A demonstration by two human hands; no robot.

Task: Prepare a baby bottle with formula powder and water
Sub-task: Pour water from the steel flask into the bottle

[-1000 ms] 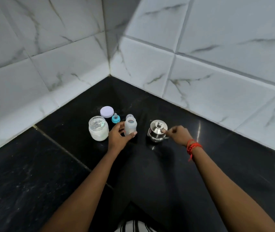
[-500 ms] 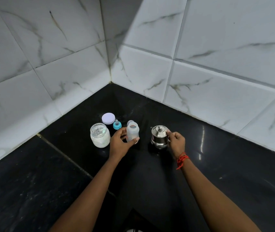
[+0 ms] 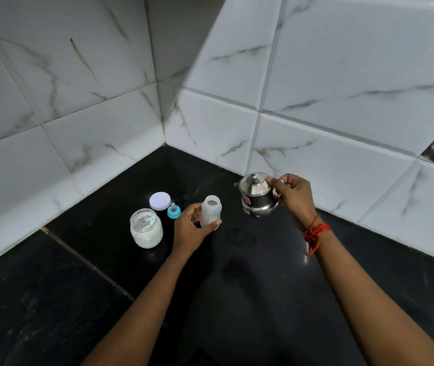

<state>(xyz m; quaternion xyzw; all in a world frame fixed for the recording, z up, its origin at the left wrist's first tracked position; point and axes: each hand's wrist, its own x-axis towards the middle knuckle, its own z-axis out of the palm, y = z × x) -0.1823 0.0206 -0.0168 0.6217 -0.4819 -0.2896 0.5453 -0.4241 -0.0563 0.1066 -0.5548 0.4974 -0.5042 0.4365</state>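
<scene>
An open, translucent baby bottle (image 3: 211,212) stands on the black counter (image 3: 237,286), and my left hand (image 3: 190,229) grips its lower part. My right hand (image 3: 293,195) holds a small lidded steel kettle (image 3: 256,196) by its handle, lifted off the counter to the right of the bottle, its spout facing left. An open glass jar of white formula powder (image 3: 146,231) stands left of the bottle. Behind it lie the jar's white lid (image 3: 160,200) and the bottle's blue teat cap (image 3: 174,210).
White marble-patterned tiled walls (image 3: 316,101) meet in a corner just behind the objects. A faint wet ring (image 3: 239,236) marks the counter below the kettle. A red thread is tied around my right wrist.
My right hand closed on the kettle's handle and raised the kettle off the counter. My left hand kept its hold on the bottle.
</scene>
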